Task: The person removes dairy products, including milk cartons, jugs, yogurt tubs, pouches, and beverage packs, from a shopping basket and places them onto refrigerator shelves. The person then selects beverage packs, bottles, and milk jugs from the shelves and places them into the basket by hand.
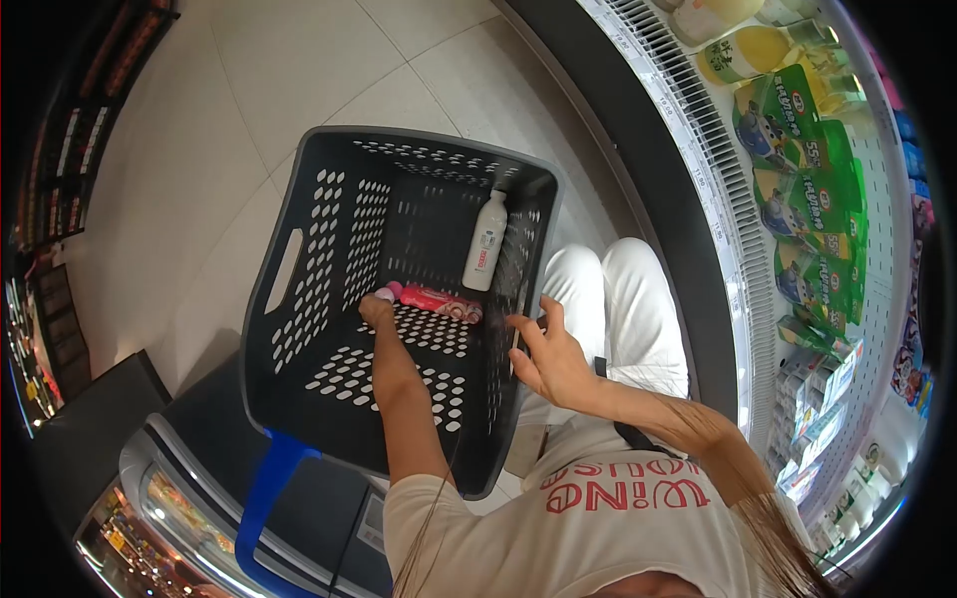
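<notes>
A dark grey plastic shopping basket (274, 364) with oval holes stands in front of me. My left hand (376, 310) reaches down inside it, fingers closed around a small pink-and-white item (388, 293) that is mostly hidden. Beside that hand, a pink bottle-shaped pack (439, 303) lies on the basket floor. A white bottle (485, 241) leans near the basket's right wall. My right hand (549, 356) is at the right rim, its thumb and fingers spread apart. Whether its fingertips touch the rim I cannot tell.
A refrigerated shelf (738, 289) runs along my right, with green pouches (797, 199) and yellow bottles (748, 52). My bent knees (608, 289) are close to the basket's right side. A blue handle (264, 508) hangs from the near left corner. Tiled floor (299, 70) extends ahead.
</notes>
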Demonstrator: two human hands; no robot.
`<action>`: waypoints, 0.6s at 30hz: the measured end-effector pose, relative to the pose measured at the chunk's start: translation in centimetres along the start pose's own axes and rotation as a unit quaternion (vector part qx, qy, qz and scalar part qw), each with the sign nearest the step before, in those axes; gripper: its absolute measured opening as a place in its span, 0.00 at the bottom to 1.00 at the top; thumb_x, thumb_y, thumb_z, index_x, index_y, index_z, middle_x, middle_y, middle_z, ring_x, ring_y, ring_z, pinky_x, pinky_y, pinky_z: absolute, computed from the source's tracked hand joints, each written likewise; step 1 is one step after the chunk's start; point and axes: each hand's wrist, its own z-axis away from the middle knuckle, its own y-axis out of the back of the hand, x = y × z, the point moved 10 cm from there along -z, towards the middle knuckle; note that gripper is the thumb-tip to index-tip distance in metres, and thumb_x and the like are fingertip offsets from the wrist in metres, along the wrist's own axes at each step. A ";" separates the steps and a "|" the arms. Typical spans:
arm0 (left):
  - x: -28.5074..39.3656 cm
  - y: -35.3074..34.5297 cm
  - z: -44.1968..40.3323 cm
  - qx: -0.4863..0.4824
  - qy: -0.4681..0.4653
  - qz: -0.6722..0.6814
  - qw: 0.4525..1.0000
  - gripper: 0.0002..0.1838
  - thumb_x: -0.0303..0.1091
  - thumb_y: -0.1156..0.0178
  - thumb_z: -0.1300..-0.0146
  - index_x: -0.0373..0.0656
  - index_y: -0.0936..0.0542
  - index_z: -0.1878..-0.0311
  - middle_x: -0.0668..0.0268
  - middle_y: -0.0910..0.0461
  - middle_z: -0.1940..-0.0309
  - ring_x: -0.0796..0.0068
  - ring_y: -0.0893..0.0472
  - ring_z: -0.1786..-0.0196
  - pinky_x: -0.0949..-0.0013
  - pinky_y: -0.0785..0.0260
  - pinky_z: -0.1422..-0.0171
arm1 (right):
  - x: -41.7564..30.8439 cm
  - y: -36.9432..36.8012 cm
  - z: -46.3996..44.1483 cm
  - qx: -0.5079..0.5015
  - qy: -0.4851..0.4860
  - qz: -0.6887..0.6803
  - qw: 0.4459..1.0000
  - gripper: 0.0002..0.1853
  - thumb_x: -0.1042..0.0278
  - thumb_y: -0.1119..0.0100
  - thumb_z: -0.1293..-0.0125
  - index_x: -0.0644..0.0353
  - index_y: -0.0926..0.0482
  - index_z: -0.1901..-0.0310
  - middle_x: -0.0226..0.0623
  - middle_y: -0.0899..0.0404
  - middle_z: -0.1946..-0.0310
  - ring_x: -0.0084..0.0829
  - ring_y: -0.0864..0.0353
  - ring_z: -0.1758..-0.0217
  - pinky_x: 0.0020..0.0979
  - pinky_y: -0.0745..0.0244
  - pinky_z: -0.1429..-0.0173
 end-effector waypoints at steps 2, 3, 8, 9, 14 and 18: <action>1.4 1.5 1.5 0.006 -0.051 -0.019 0.999 0.11 0.31 0.38 0.43 0.39 0.16 0.58 0.48 0.18 0.57 0.51 0.16 0.54 0.58 0.23 0.49 | -0.2 0.3 -0.1 0.015 0.005 0.010 1.000 0.23 0.61 0.45 0.35 0.59 0.33 0.41 0.65 0.44 0.43 0.54 0.22 0.61 0.44 0.23 0.56; 0.8 0.6 1.1 -0.045 -0.022 0.002 0.999 0.17 0.31 0.38 0.43 0.41 0.18 0.50 0.47 0.20 0.52 0.52 0.20 0.46 0.58 0.26 0.42 | -0.4 0.2 0.0 0.019 0.008 0.013 1.000 0.23 0.63 0.43 0.37 0.60 0.33 0.42 0.65 0.44 0.43 0.54 0.22 0.62 0.44 0.23 0.57; 2.3 1.1 3.0 -0.094 -0.121 -0.071 0.986 0.32 0.31 0.40 0.44 0.48 0.31 0.33 0.43 0.32 0.37 0.50 0.32 0.33 0.58 0.36 0.31 | -0.6 0.5 0.0 0.033 -0.010 -0.006 0.999 0.21 0.61 0.44 0.35 0.57 0.32 0.43 0.62 0.41 0.43 0.53 0.21 0.62 0.43 0.22 0.59; 2.3 1.2 3.6 -0.125 -0.144 -0.098 0.977 0.32 0.31 0.40 0.44 0.47 0.31 0.33 0.43 0.33 0.37 0.49 0.32 0.33 0.59 0.36 0.32 | -0.8 0.7 0.1 0.034 -0.015 -0.008 0.999 0.21 0.60 0.44 0.35 0.57 0.32 0.43 0.61 0.40 0.43 0.53 0.21 0.62 0.43 0.21 0.60; 2.9 7.5 10.9 -0.174 -0.196 -0.064 0.963 0.24 0.32 0.44 0.46 0.42 0.23 0.43 0.48 0.22 0.47 0.51 0.24 0.41 0.60 0.33 0.34 | -1.5 1.4 0.8 0.057 -0.036 0.127 0.990 0.27 0.51 0.44 0.35 0.58 0.34 0.40 0.54 0.33 0.46 0.51 0.19 0.59 0.42 0.20 0.61; 4.7 12.8 19.9 -0.258 -0.244 -0.136 0.925 0.27 0.45 0.42 0.45 0.38 0.21 0.44 0.51 0.21 0.47 0.56 0.22 0.41 0.62 0.34 0.34 | -4.7 4.0 2.6 -0.033 -0.114 0.124 0.985 0.32 0.51 0.44 0.34 0.63 0.39 0.37 0.54 0.27 0.50 0.53 0.20 0.55 0.45 0.22 0.56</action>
